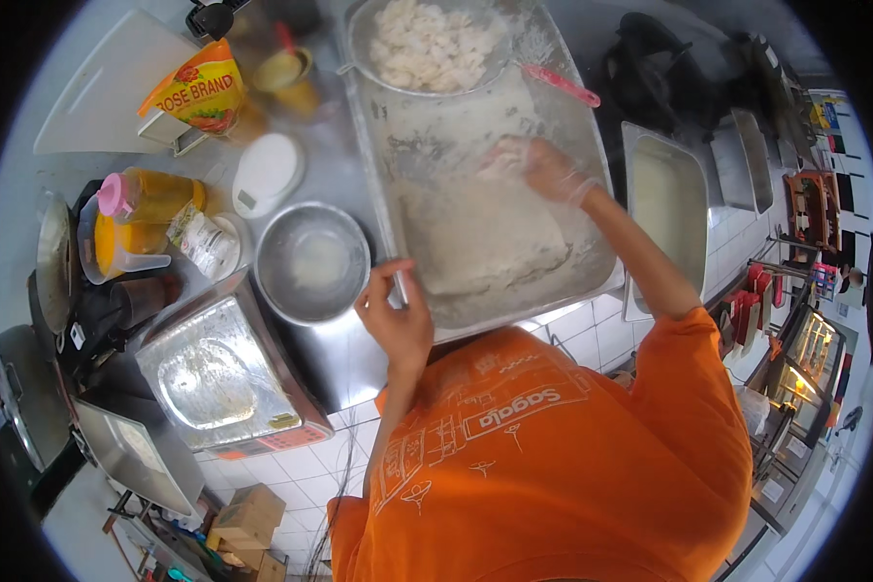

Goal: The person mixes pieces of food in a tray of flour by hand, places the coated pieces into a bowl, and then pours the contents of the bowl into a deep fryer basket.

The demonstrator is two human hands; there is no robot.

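Note:
A large metal tray (pixel 444 335) lies before me, its bottom spread with white flour (pixel 480 233). My left hand (pixel 400 313) has its bent fingers around the near left rim of this tray. Over the flour is my right hand (pixel 538 164), in a clear plastic glove, its fingertips coated white; blur hides whether flour or a piece is between them. At the tray's far end, a round strainer (pixel 353 54) with a pink handle (pixel 564 86) holds many pale, floured pieces (pixel 433 47).
Left of the tray stand a steel bowl (pixel 276 269) with a little pale liquid, a white kitchen scale (pixel 268 174) and a metal-topped appliance (pixel 222 364). A Rose Brand pouch (pixel 196 91) and a pink-lidded jug (pixel 164 196) are farther left. A deep rectangular pan (pixel 666 211) sits on the right.

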